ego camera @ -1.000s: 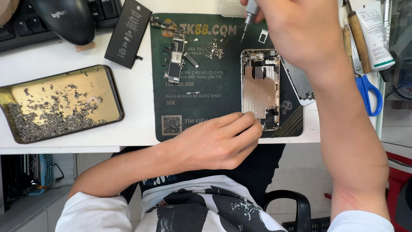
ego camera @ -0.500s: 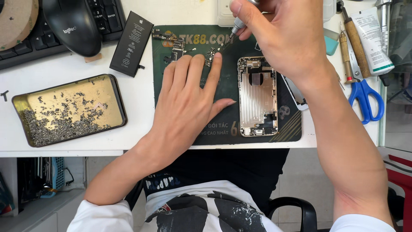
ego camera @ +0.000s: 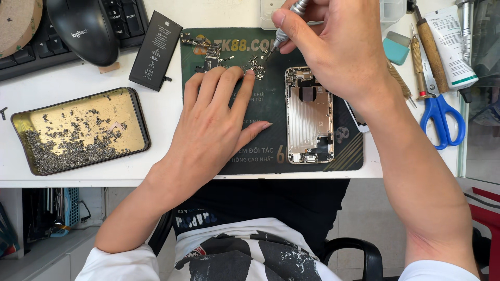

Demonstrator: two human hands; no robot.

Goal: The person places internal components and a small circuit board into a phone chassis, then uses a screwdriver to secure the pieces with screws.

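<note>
My left hand (ego camera: 213, 122) lies flat and spread on the dark green work mat (ego camera: 265, 151), fingertips touching a small heap of tiny screws (ego camera: 256, 66). My right hand (ego camera: 338, 47) grips a slim grey screwdriver (ego camera: 284, 32), its tip down at the same heap. An opened phone housing (ego camera: 309, 115), bare metal inside, lies on the mat just right of my left hand. A small circuit board with flex parts (ego camera: 208, 54) sits near the mat's top left.
A gold metal tray (ego camera: 134, 112) holding several tiny screws is at the left. A black phone battery (ego camera: 155, 50), a black mouse (ego camera: 86, 28) and keyboard (ego camera: 31, 54) lie behind. Blue scissors (ego camera: 441, 118), a wooden-handled tool (ego camera: 429, 49) and a white tube (ego camera: 452, 44) crowd the right edge.
My left hand went from a loose fist near the table's front edge to flat on the mat, fingers reaching the screw heap. The screwdriver tip came down to the heap.
</note>
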